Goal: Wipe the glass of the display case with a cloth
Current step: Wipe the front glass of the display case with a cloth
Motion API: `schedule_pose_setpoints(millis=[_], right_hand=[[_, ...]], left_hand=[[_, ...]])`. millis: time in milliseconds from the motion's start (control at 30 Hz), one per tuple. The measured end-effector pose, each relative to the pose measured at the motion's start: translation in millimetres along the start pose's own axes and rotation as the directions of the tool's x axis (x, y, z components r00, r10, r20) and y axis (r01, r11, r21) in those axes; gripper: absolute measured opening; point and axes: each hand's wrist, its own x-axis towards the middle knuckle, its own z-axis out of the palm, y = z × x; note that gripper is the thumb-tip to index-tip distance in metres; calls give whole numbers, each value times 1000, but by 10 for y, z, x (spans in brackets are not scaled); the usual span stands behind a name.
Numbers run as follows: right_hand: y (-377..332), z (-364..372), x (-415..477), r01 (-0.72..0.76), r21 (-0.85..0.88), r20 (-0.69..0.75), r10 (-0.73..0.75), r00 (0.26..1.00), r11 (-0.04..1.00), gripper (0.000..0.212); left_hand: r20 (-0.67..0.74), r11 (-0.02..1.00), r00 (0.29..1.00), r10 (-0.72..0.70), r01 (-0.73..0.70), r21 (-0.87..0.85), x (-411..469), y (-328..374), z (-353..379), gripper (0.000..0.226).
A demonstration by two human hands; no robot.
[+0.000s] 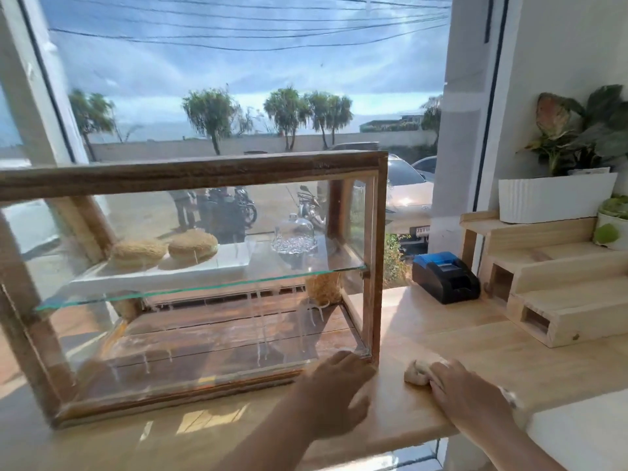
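Note:
A wooden-framed display case (pixel 210 171) with glass walls stands on a pale wooden counter. Streaks of liquid run down its front glass (pixel 217 321). Inside, a glass shelf (pixel 204 287) carries a white tray with two round woven pads and a small clear dome. My left hand (pixel 334 385) rests with fingers spread against the case's lower right front corner, touching the frame. My right hand (pixel 462 389) lies on the counter to the right of the case, closed on a crumpled beige cloth (pixel 419 370).
A black and blue receipt printer (pixel 445 277) sits behind my right hand. A stepped wooden riser (pixel 557 300) with potted plants (pixel 574 144) fills the right side. A large window stands right behind the case. The counter's front edge (pixel 407 436) runs close to my arms.

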Motion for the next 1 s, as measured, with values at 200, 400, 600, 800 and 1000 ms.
schedule_pose_setpoints(millis=[200,400,600,800,1000], right_hand=[[-263,-148,-64,-59,158,-86,73,994,986,22],[-591,-833,-20,127,515,-540,206,816,848,13],[-1235,-1560,196,478,318,-823,-12,568,819,40],[-1887,-1819,502,563,150,-874,-157,459,813,43],[-2126,-1860,719,512,176,-897,-76,435,840,36]], left_hand=[[-534,926,798,279,-76,369,45,-520,-1224,31],[-710,799,647,279,254,546,-152,-908,-2513,39],[-656,881,752,-54,346,324,-457,-1411,-2906,49],[-582,844,786,-210,446,297,-658,-1780,-2941,62],[-691,781,712,-124,500,375,-692,-1906,-2855,76]])
